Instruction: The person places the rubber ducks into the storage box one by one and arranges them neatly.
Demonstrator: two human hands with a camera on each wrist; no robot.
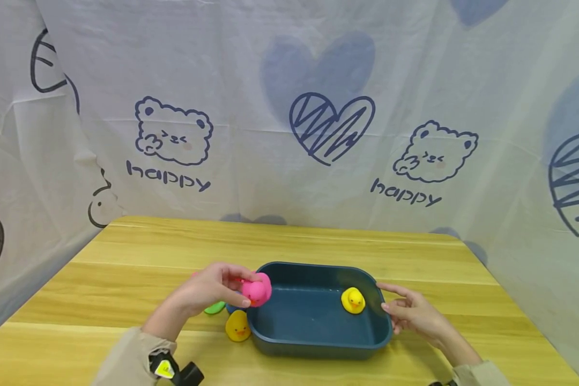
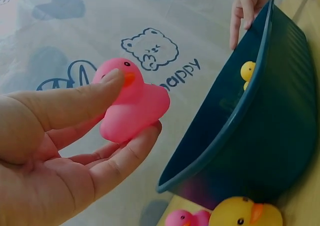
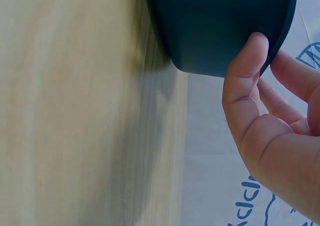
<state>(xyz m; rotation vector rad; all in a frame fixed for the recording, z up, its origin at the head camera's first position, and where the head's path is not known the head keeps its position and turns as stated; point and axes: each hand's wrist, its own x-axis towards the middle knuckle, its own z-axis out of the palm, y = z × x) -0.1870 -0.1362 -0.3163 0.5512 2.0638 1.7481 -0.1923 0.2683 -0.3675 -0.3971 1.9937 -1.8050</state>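
Observation:
My left hand (image 1: 217,289) pinches a pink rubber duck (image 1: 258,292) between thumb and fingers, just over the left end of a dark blue-green basin (image 1: 318,351). In the left wrist view the pink duck (image 2: 132,108) faces the thumb, its orange beak partly covered. One yellow rubber duck (image 1: 353,301) sits inside the basin toward its right end. At that end, my right hand (image 1: 415,313) rests its fingertips at the rim. The right wrist view has its thumb (image 3: 250,60) against the basin's outer wall.
Left of the basin, a yellow duck (image 1: 238,326) stands on the wooden table (image 1: 173,246). Behind it, partly hidden by my left hand, are a green thing (image 1: 215,307) and a blue one. A printed cloth (image 1: 251,150) hangs behind the table.

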